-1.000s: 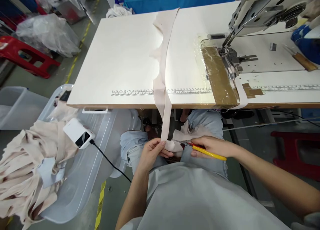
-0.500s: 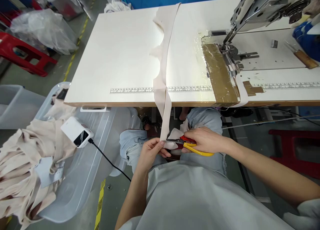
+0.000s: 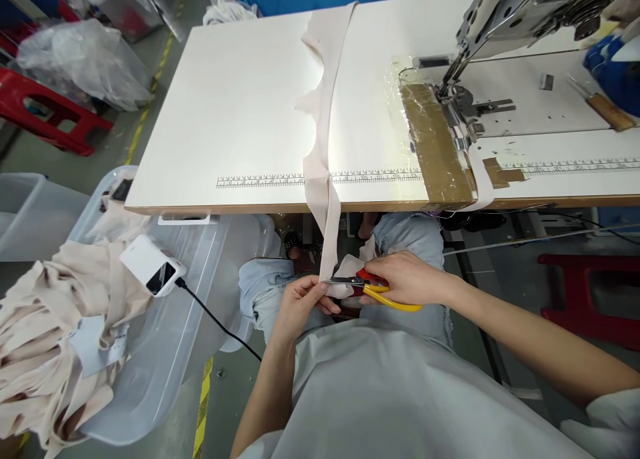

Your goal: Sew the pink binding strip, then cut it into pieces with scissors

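Pinched between the fingers of my left hand is the lower end of a pale beige fabric strip. The strip runs down the white table and hangs over its front edge above my lap. My right hand is closed around the scissors, which have one red and one yellow handle. Their blades lie across the strip's end, right by my left fingertips. Loose pale scraps show behind the blades, partly hidden.
A sewing machine stands on the right of the white table. To the left, a clear plastic bin holds heaped beige strips and a white power bank with a black cable. Red stools stand on the floor.
The scissor blades look slightly closer together at the strip's end. Both hands keep almost the same place; the whole view has shifted slightly.
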A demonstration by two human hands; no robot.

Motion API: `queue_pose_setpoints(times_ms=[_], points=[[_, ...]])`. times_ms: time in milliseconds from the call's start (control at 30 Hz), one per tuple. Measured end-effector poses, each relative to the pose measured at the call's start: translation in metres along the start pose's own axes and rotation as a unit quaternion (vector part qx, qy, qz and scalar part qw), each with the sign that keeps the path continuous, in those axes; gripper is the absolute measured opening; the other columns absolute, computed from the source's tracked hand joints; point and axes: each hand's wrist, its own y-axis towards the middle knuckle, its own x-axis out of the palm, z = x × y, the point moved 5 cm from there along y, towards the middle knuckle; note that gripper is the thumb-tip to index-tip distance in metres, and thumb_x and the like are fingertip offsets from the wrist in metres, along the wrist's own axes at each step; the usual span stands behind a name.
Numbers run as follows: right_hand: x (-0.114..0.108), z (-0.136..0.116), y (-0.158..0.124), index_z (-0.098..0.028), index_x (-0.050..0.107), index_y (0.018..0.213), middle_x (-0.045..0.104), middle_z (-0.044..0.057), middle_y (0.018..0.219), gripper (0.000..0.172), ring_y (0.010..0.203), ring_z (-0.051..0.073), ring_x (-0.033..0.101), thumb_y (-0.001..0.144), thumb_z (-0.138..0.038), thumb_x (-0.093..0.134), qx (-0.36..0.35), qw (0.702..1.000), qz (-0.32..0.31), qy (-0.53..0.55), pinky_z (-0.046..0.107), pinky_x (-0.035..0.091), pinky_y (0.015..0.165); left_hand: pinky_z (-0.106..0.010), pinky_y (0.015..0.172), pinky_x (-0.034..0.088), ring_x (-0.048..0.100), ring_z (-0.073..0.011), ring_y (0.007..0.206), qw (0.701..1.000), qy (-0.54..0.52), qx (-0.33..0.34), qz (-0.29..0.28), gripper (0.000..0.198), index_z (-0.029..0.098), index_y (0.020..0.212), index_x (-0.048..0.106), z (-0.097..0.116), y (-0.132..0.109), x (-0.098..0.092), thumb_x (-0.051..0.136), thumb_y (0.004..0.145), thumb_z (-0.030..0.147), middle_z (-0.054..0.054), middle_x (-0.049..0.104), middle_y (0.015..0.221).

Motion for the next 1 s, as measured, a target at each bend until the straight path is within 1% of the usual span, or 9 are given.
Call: queue_pose_setpoints(times_ms=[167, 267, 367, 500, 600, 667, 767, 867, 1000], points=[[-0.001, -0.004, 0.006, -0.022, 0.046, 0.063, 0.054, 0.001, 0.058, 0.049, 0.052, 0.016, 0.048, 0.087, -0.064, 0.053, 0.004, 1.0, -0.009, 0.023, 0.028, 0.02, 0.052, -0.024, 0.054, 0.051, 0.069, -0.0176, 0.054, 1.0, 0.011, -0.002, -0.006, 0.039, 0.016, 0.074, 0.064, -0.002, -0.001, 0.001, 0.073, 0.078, 0.054, -0.004, 0.07, 0.057], [0.001, -0.001, 0.003, -0.023, 0.042, 0.061, 0.05, 0.0, 0.055, 0.049, 0.05, 0.015, 0.043, 0.088, -0.062, 0.053, 0.011, 0.999, -0.003, 0.034, 0.028, 0.02, 0.052, -0.025, 0.056, 0.051, 0.068, -0.0172, 0.055, 0.998, 0.054, -0.004, -0.012, 0.041, 0.016, 0.083, 0.066, -0.001, 0.0, -0.004, 0.068, 0.081, 0.057, -0.004, 0.07, 0.059], [0.006, 0.002, -0.007, -0.023, 0.038, 0.062, 0.049, -0.001, 0.056, 0.049, 0.049, 0.014, 0.039, 0.088, -0.062, 0.052, 0.011, 0.998, 0.025, 0.055, 0.028, 0.02, 0.052, -0.025, 0.056, 0.049, 0.065, -0.0151, 0.064, 0.984, 0.145, 0.079, 0.074, 0.047, 0.017, 0.109, 0.065, 0.014, 0.006, -0.017, 0.066, 0.083, 0.056, -0.009, 0.074, 0.09], [0.014, 0.002, -0.023, -0.024, 0.034, 0.063, 0.046, -0.003, 0.057, 0.047, 0.051, 0.014, 0.037, 0.089, -0.058, 0.053, 0.009, 0.992, 0.058, 0.115, 0.028, 0.025, 0.052, -0.03, 0.075, 0.051, 0.059, -0.022, 0.106, 0.89, 0.292, 0.26, 0.234, 0.048, 0.021, 0.125, 0.058, 0.051, 0.018, -0.025, 0.061, 0.088, 0.05, -0.013, 0.059, 0.125], [0.017, 0.001, -0.031, -0.024, 0.03, 0.064, 0.042, -0.004, 0.057, 0.046, 0.052, 0.013, 0.035, 0.089, -0.054, 0.053, 0.013, 0.984, 0.088, 0.154, 0.028, 0.026, 0.052, -0.039, 0.09, 0.048, 0.049, -0.0275, 0.121, 0.828, 0.353, 0.348, 0.261, 0.053, 0.019, 0.129, 0.054, 0.07, 0.034, -0.015, 0.063, 0.086, 0.049, -0.015, 0.054, 0.128], [0.017, 0.002, -0.036, -0.025, 0.028, 0.065, 0.039, -0.005, 0.057, 0.045, 0.052, 0.013, 0.034, 0.088, -0.053, 0.054, 0.022, 0.979, 0.104, 0.175, 0.027, 0.026, 0.052, -0.042, 0.097, 0.044, 0.049, -0.028, 0.121, 0.814, 0.367, 0.374, 0.252, 0.049, 0.019, 0.124, 0.058, 0.075, 0.044, -0.007, 0.065, 0.086, 0.049, -0.014, 0.056, 0.124], [0.017, 0.008, -0.043, -0.025, 0.028, 0.065, 0.038, -0.006, 0.058, 0.045, 0.053, 0.013, 0.033, 0.087, -0.053, 0.055, 0.035, 0.97, 0.121, 0.208, 0.026, 0.028, 0.052, -0.039, 0.099, 0.043, 0.055, -0.0245, 0.112, 0.838, 0.351, 0.37, 0.193, 0.028, 0.022, 0.104, 0.065, 0.071, 0.054, 0.003, 0.062, 0.09, 0.046, -0.009, 0.062, 0.111], [0.019, 0.017, -0.05, -0.024, 0.031, 0.065, 0.041, -0.005, 0.059, 0.043, 0.055, 0.013, 0.034, 0.087, -0.053, 0.054, 0.05, 0.962, 0.128, 0.235, 0.025, 0.03, 0.053, -0.034, 0.091, 0.047, 0.061, -0.0211, 0.098, 0.892, 0.276, 0.327, 0.143, 0.027, 0.022, 0.087, 0.064, 0.053, 0.057, 0.007, 0.055, 0.094, 0.046, -0.006, 0.064, 0.096], [0.024, 0.03, -0.057, -0.023, 0.037, 0.066, 0.048, -0.003, 0.062, 0.044, 0.057, 0.013, 0.038, 0.088, -0.057, 0.055, 0.08, 0.953, 0.126, 0.264, 0.025, 0.032, 0.054, -0.03, 0.079, 0.05, 0.063, -0.0181, 0.084, 0.955, 0.139, 0.239, 0.108, 0.032, 0.022, 0.091, 0.06, 0.026, 0.054, 0.005, 0.055, 0.091, 0.054, -0.004, 0.065, 0.093]])
